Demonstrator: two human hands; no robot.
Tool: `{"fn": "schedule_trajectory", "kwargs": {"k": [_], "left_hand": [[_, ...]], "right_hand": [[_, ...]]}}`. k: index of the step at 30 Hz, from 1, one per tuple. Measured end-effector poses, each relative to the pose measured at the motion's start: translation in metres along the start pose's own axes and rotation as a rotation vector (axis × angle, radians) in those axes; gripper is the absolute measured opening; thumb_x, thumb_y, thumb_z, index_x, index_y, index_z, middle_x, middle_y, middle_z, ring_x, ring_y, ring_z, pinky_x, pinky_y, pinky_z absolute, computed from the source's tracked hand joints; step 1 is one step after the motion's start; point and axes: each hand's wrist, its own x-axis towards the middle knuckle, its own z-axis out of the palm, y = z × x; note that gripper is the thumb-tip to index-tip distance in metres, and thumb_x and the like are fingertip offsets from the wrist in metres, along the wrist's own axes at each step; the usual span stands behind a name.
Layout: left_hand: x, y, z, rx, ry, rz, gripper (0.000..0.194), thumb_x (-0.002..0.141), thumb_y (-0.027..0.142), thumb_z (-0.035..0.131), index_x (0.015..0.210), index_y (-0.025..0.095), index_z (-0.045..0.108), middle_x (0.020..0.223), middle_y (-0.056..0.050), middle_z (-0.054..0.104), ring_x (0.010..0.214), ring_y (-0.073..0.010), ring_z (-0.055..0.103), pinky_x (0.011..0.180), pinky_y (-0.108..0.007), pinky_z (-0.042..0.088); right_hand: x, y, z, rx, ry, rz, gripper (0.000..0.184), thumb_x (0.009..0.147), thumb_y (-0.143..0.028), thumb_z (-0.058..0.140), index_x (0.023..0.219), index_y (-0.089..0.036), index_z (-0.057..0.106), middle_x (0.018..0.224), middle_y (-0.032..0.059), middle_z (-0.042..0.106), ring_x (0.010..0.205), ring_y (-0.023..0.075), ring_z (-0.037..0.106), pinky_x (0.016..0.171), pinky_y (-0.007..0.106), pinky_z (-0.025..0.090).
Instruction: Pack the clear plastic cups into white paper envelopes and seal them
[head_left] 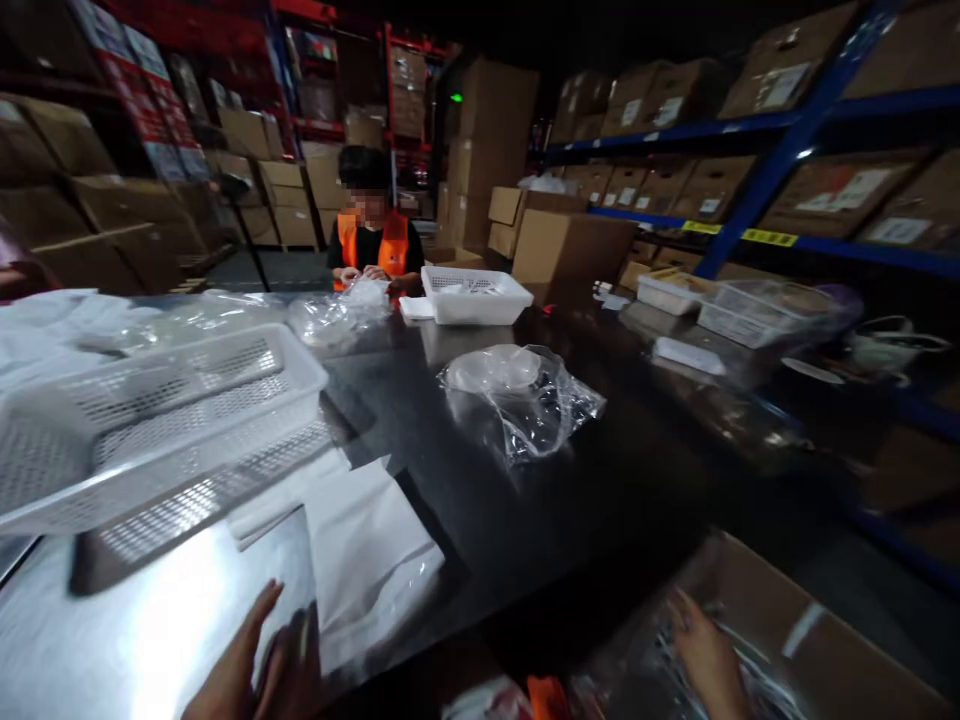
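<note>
- Brown cardboard down at my right: that's the open box (817, 640), just off the table edge, with clear plastic packets (765, 690) inside it.
- And my right hand (705, 650) is in there, fingers bent down among those packets; whether they've closed on one, I can't tell.
- Over to my left hand (236, 660), low over the shiny metal table (390, 400), fingers extended and loosely spread, nothing visible in its grasp. Touching the metal? Can't tell.
- Just beside it, flat white packaging (367, 550), creased, lying on the tabletop.
- Behind that, a white perforated basket (217, 440).
- Mid-table, a crumpled clear plastic bag (547, 410), well apart from both my hands.
- Across from me, a co-worker in an orange vest (394, 245), both hands at some clear plastic, with a smaller white basket (480, 310) nearby.
</note>
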Motion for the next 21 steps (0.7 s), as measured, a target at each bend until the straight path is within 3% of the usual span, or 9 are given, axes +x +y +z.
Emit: {"fn": "schedule_trajectory", "kwargs": {"k": [2,4,5,7,10,12,15,17,21], "left_hand": [[0.027,0.006,-0.004,0.127,0.106,0.170,0.066,0.095,0.027,0.052,0.157,0.033,0.032,0.153,-0.015,0.049,0.126,-0.0392,0.061,0.097,-0.056,0.057],[0.060,0.016,-0.007,0.230,0.105,0.407,0.060,0.091,0.017,0.052,0.150,0.032,0.047,0.158,-0.015,0.041,0.139,-0.0403,0.049,0.111,-0.065,0.041],[0.074,0.022,-0.008,0.255,0.060,0.510,0.061,0.089,0.012,0.052,0.146,0.032,0.051,0.158,-0.013,0.043,0.141,-0.0379,0.046,0.116,-0.064,0.036],[0.093,0.034,-0.008,0.275,-0.004,0.683,0.056,0.088,0.009,0.054,0.139,0.031,0.059,0.152,-0.007,0.053,0.139,-0.0318,0.050,0.123,-0.059,0.027],[0.095,0.045,-0.002,0.264,-0.008,0.827,0.042,0.090,0.010,0.055,0.128,0.025,0.066,0.138,-0.001,0.066,0.129,-0.0231,0.061,0.128,-0.047,0.020],[0.085,0.045,0.003,0.214,-0.029,0.800,0.047,0.087,0.003,0.050,0.127,0.022,0.065,0.134,-0.002,0.069,0.127,-0.0200,0.063,0.128,-0.043,0.023],[0.064,0.039,0.005,0.052,-0.102,0.622,0.061,0.076,0.000,0.048,0.130,0.023,0.063,0.130,-0.004,0.071,0.127,-0.0223,0.063,0.125,-0.049,0.030],[0.049,0.037,0.003,-0.118,-0.125,0.481,0.053,0.080,0.007,0.052,0.127,0.025,0.066,0.124,-0.004,0.074,0.124,-0.0239,0.065,0.121,-0.049,0.036],[0.024,0.055,-0.002,-0.535,-0.109,-0.037,0.031,0.097,0.039,0.050,0.103,0.025,0.076,0.106,-0.005,0.079,0.102,-0.0221,0.073,0.093,-0.031,0.058]], "right_hand": [[0.025,-0.019,0.027,0.119,0.013,-0.171,0.059,0.104,-0.053,0.022,0.087,-0.025,0.071,0.074,0.0138,0.071,0.058,0.0209,0.069,0.056,0.033,0.056],[0.040,-0.070,0.059,0.308,-0.054,-0.526,0.043,0.104,-0.042,0.034,0.112,-0.021,0.071,0.104,0.0156,0.076,0.096,0.0230,0.074,0.083,0.035,0.061],[0.044,-0.102,0.075,0.372,-0.129,-0.737,0.034,0.102,-0.035,0.043,0.122,-0.020,0.067,0.114,0.0146,0.074,0.110,0.0226,0.070,0.092,0.037,0.059],[0.046,-0.165,0.102,0.374,-0.318,-1.106,0.048,0.092,-0.025,0.061,0.139,-0.020,0.057,0.141,0.0147,0.060,0.137,0.0268,0.051,0.110,0.048,0.048],[0.037,-0.222,0.126,0.445,-0.468,-1.421,0.044,0.085,-0.015,0.068,0.129,-0.022,0.065,0.143,0.0125,0.059,0.143,0.0275,0.043,0.115,0.053,0.039],[0.029,-0.231,0.132,0.553,-0.506,-1.513,0.028,0.093,-0.013,0.058,0.114,-0.024,0.072,0.132,0.0085,0.068,0.139,0.0222,0.049,0.116,0.049,0.037],[0.017,-0.223,0.129,0.721,-0.515,-1.488,0.032,0.099,-0.014,0.043,0.107,-0.026,0.072,0.114,0.0032,0.076,0.130,0.0175,0.058,0.112,0.044,0.042],[0.010,-0.217,0.120,0.859,-0.490,-1.432,0.032,0.097,-0.016,0.042,0.106,-0.025,0.071,0.102,0.0030,0.079,0.116,0.0177,0.067,0.100,0.040,0.049],[-0.013,-0.219,0.095,1.047,-0.409,-1.207,0.030,0.095,-0.012,0.040,0.097,-0.021,0.068,0.083,0.0017,0.077,0.078,0.0148,0.073,0.073,0.032,0.052]]}}
